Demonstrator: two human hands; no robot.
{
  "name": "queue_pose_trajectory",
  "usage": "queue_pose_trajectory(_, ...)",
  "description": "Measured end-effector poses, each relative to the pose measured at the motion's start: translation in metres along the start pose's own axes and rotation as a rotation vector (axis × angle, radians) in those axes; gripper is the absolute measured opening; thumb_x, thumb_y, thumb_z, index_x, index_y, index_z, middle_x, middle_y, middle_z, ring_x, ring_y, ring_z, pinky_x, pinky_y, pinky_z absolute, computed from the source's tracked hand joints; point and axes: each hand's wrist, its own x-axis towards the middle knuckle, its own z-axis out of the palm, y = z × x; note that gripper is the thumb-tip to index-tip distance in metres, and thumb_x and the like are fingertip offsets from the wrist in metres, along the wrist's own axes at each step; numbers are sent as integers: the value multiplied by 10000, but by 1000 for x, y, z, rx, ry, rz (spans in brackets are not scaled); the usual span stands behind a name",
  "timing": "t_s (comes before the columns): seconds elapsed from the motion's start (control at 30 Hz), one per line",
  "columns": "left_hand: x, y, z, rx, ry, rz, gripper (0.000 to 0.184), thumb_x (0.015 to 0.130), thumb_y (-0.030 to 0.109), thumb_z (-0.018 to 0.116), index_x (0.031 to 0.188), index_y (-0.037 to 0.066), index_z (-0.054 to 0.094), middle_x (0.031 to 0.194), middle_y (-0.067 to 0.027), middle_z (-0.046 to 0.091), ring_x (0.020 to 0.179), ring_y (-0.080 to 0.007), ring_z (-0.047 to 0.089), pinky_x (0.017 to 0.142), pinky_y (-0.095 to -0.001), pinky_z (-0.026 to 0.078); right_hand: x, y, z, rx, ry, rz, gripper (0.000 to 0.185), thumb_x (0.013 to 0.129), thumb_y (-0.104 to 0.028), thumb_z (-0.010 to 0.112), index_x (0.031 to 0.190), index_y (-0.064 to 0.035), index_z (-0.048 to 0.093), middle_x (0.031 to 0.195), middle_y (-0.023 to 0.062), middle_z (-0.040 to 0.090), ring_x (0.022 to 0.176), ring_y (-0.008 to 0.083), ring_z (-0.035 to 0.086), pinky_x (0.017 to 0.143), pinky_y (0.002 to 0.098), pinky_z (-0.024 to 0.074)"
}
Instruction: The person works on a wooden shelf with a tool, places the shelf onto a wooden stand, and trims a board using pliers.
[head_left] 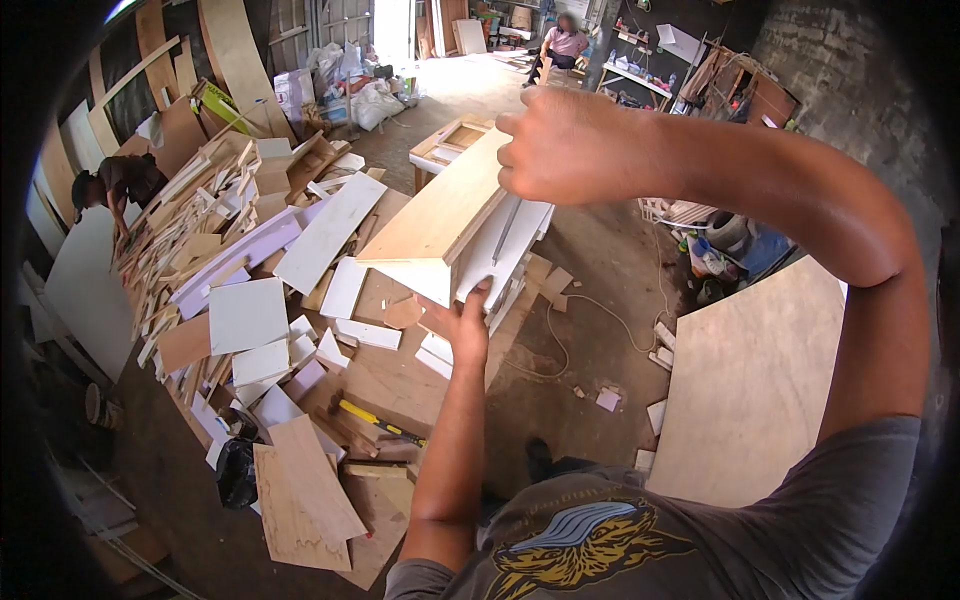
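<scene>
Pale plywood is being held up as part of an angled wooden piece (425,215) above the right edge of the table (395,385). Its near end is being gripped by the left hand (465,325), fingers clamped on it. Over the far end, the right hand (570,150) is being held curled; whether the slim grey rod (506,232) below is being grasped cannot be told. Toward the near edge, a yellow-and-black tool (382,423) is being supported.

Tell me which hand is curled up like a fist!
The right hand, higher in the picture, its fingers curled in. The left hand, lower, at the wood piece, has its thumb stretched out.
</scene>
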Motion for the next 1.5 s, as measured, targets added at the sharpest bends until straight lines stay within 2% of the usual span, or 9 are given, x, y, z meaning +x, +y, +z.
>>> queue_pose_trajectory(0.17, 2, -7, -4, 27, 18, 35, 828, 845, 151, 697, 1527, 38, 240, 1391, -192, 481, 1208, -320, 549, 1001, -483, 485, -3, -3, 10, 46, 176, 14, 67, 727, -145, 702, 725, -81, 684, 691, 3, 653, 814, 195, 698, 633, 331, 557)
queue_pose_trajectory(0.37, 12, -36, -19, -11, -39, -75, 563, 863, 229, 681, 1352, 26, 489, 1300, -167, 559, 1190, -315, 571, 951, -543, 521, -2, 1, -10, 56, -64, -31, 54, 696, -144, 723, 714, -93, 717, 691, 32, 706, 747, 207, 724, 613, 324, 559)
queue_pose_trajectory(0.5, 9, -29, -13, -24, -11, -46, 474, 858, 254, 682, 1262, 33, 572, 1257, -157, 594, 1178, -306, 577, 932, -525, 536, -1, -5, -15, -32, 33, -114, 59, 711, -137, 725, 737, -88, 744, 692, 54, 719, 712, 244, 734, 591, 362, 569)
queue_pose_trajectory(0.67, 8, -17, -17, -143, -100, -157, 964, 811, 35, 701, 1540, 75, 72, 1418, -178, 421, 1231, -279, 505, 1018, -396, 442, 2, -1, -19, 184, -131, 40, 104, 776, -169, 710, 782, -70, 743, 705, 58, 718, 746, 298, 738, 640, 417, 590)
queue_pose_trajectory(0.87, 9, -17, -17, -140, -81, -174, 970, 810, 63, 710, 1544, 102, 76, 1420, -180, 423, 1234, -280, 502, 1007, -398, 449, -5, -4, -4, 222, -214, 147, 129, 786, -149, 692, 878, -69, 732, 816, 62, 724, 893, 309, 733, 709, 459, 585)
queue_pose_trajectory(1.07, 12, -26, -19, -126, -98, -142, 977, 812, 67, 707, 1544, 79, 59, 1415, -183, 424, 1245, -284, 488, 1010, -396, 449, -11, -7, 13, -22, 250, -133, 89, 796, -123, 661, 765, -67, 724, 744, 75, 711, 802, 290, 744, 653, 438, 584)
queue_pose_trajectory(1.17, 9, -20, -16, -139, -84, -156, 977, 811, 65, 703, 1541, 68, 53, 1415, -186, 423, 1241, -285, 491, 1013, -394, 450, -8, -13, -9, 259, -151, 123, 78, 756, -110, 697, 781, -120, 770, 791, 58, 742, 851, 278, 749, 628, 415, 593)
queue_pose_trajectory(1.27, 11, -21, -17, -160, -93, -167, 977, 810, 66, 703, 1539, 62, 52, 1407, -187, 425, 1228, -279, 498, 1000, -387, 458, -10, -15, -18, 210, -232, 83, 66, 764, -120, 697, 772, -122, 762, 795, 47, 745, 856, 275, 750, 636, 409, 596)
queue_pose_trajectory(1.5, 11, -18, -15, -147, -117, -152, 977, 803, 69, 716, 1532, 57, 65, 1369, -174, 435, 1194, -261, 505, 958, -370, 469, -8, 3, 9, -14, 148, -53, 68, 792, -135, 689, 812, -134, 754, 753, 52, 722, 829, 289, 743, 717, 458, 567)
